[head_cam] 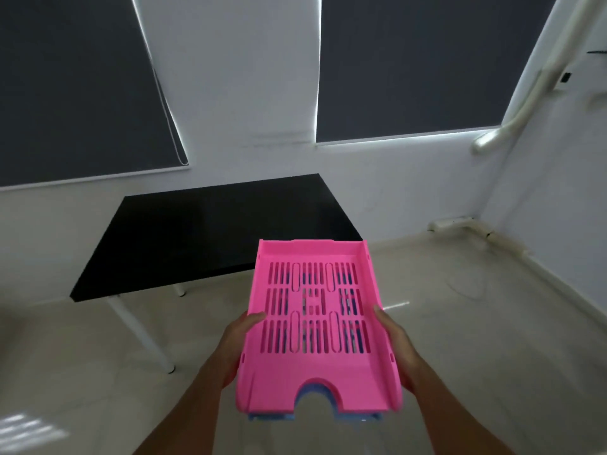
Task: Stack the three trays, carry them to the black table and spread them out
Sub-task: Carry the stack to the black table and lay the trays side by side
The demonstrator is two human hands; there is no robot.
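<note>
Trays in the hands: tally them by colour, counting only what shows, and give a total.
Pink tray: 1, on top of the stack.
Blue tray: at least 1, showing under the pink one at the near notch and edge; how many blue layers is hard to tell.
Total visible: 2 colours, at least 2 trays, held by the left hand and right hand.

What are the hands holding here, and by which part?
A tray stack, pink tray on top and a blue one showing beneath. The left hand grips its left long side, the right hand its right long side.
</note>
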